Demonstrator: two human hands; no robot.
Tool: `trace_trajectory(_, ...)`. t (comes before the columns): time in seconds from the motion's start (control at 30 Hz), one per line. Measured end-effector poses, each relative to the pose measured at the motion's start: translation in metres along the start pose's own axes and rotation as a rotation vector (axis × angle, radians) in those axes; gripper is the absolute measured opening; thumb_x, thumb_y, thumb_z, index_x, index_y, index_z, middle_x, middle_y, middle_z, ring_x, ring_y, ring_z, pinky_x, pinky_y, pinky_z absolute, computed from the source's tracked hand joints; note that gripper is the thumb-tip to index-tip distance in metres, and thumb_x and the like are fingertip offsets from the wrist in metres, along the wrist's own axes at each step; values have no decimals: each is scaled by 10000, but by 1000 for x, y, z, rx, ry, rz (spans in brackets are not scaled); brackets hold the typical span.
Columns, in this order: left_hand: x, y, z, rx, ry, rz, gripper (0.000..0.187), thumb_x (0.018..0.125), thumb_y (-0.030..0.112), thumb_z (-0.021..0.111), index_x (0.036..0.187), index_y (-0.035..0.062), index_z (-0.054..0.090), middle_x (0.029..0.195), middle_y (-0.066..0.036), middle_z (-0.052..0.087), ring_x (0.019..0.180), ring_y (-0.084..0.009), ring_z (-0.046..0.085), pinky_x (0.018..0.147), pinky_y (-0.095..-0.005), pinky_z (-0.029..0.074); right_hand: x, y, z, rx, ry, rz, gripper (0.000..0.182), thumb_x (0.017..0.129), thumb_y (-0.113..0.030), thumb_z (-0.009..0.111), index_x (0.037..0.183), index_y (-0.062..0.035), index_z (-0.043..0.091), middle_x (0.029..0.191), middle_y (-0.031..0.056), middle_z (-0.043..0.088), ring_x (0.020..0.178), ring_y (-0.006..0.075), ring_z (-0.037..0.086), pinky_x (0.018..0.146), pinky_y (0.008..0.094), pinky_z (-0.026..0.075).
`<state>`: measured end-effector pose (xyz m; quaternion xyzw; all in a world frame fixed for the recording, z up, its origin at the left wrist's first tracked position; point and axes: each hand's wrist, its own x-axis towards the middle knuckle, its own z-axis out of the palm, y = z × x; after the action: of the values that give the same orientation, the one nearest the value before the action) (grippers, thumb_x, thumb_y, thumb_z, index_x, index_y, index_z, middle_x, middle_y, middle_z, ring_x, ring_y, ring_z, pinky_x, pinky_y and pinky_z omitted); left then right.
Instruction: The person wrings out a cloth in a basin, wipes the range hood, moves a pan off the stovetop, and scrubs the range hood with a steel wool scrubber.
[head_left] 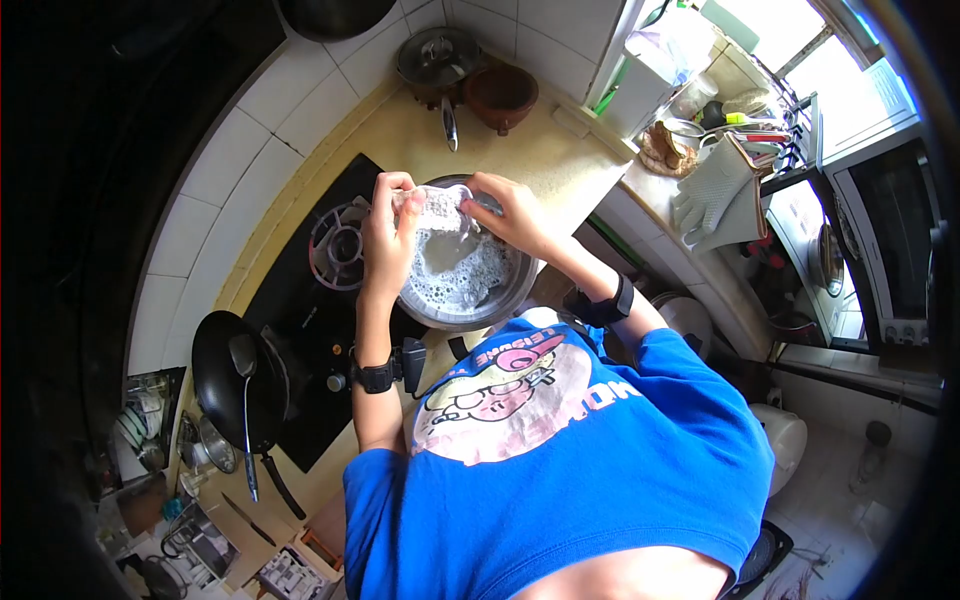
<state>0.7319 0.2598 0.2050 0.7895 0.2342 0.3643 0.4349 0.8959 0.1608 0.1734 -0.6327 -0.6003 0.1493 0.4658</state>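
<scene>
My left hand (387, 235) and my right hand (512, 218) pinch a white, bumpy, cloth-like piece (440, 208) between them, one at each end. I cannot make out exactly what it is. It is held over the far side of a round metal basin (528, 285). Foamy, bubbly water (452, 282) fills the basin, with a smoother greyish patch in its middle. Fingers and thumb of each hand are closed on the piece. A dark band with a device is strapped on each wrist.
Left of the basin is a black cooktop (300, 390) with a round burner grate (337, 248). A wok (220, 375) holds a long-handled spatula (248, 420). A lidded pan (438, 60) and a brown clay pot (500, 100) stand behind. A knife (248, 518) lies lower left.
</scene>
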Motion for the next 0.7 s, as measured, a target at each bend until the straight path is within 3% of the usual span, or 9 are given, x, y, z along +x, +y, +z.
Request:
trace_trajectory(0.13,4,-1,-13,43,-80,13,95,879,52,512,953,41,454,750,-34,486,643,-83,482,600,-227,406,4,13,0,346,-8,113,159,810,-133,591,924,-25,566,802,113,619,793,251,625,717,332,478)
trace_trajectory(0.23,3,-5,-22,16,-111,-35,104,872,56,531,938,32,455,735,-13,491,654,-68,482,599,-220,406,8,15,-9,356,-5,102,132,811,-113,583,904,-20,572,833,115,612,833,222,626,726,322,478)
trace_trajectory(0.3,1,-10,-22,-5,-104,-22,108,868,55,538,928,26,453,724,-2,488,644,-62,478,582,-211,399,10,6,-14,117,83,-54,110,800,-92,583,884,-22,577,813,118,583,770,265,610,697,348,475)
trace_trajectory(0.47,-2,-21,-18,-218,-11,-226,103,870,39,524,951,44,460,752,23,479,656,-31,462,567,-167,368,18,-11,-18,-282,348,-401,83,794,-72,581,871,-44,569,780,135,551,707,318,572,648,383,462)
trace_trajectory(0.6,-2,-22,-15,-295,57,-326,89,875,42,495,962,53,477,743,29,506,624,-30,459,527,-170,357,21,-27,-21,32,364,-89,111,827,-105,565,919,-58,525,747,147,557,653,312,570,593,374,457)
trace_trajectory(0.7,-4,-23,-20,-282,-131,-428,68,869,25,445,920,36,488,688,-4,513,576,-46,453,519,-177,358,31,-32,-25,135,288,35,130,854,-133,546,948,-60,494,707,148,562,612,305,570,563,365,448)
